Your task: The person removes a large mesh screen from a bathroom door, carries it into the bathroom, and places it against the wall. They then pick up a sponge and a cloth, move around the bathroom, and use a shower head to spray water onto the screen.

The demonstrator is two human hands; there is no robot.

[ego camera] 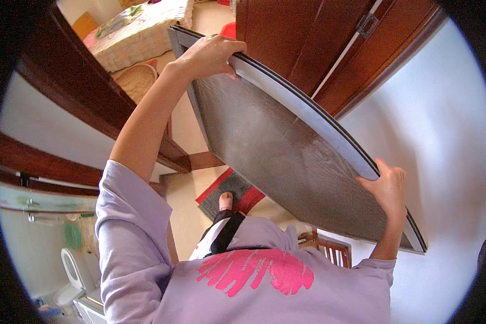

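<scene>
A large framed mesh screen (275, 133), with a grey metal frame and dark fine mesh, is held up in front of my body, slanting from upper left to lower right. Near its upper left end, my left hand (212, 54) is closed on the frame's edge, fingers over the far side. Toward the lower right end, my right hand (384, 184) grips the same edge, thumb on the near side. The mesh shows pale streaks and smudges. Its right corner lies close to the white wall.
Wooden door (279, 36) stands beyond the screen, beside a white wall (441, 154). A bed (141, 40) and woven basket (137, 79) are in the room at upper left. My foot is on a grey-red mat (214, 194). A toilet (71, 269) shows lower left, a wooden chair-like piece (336, 251) below the screen.
</scene>
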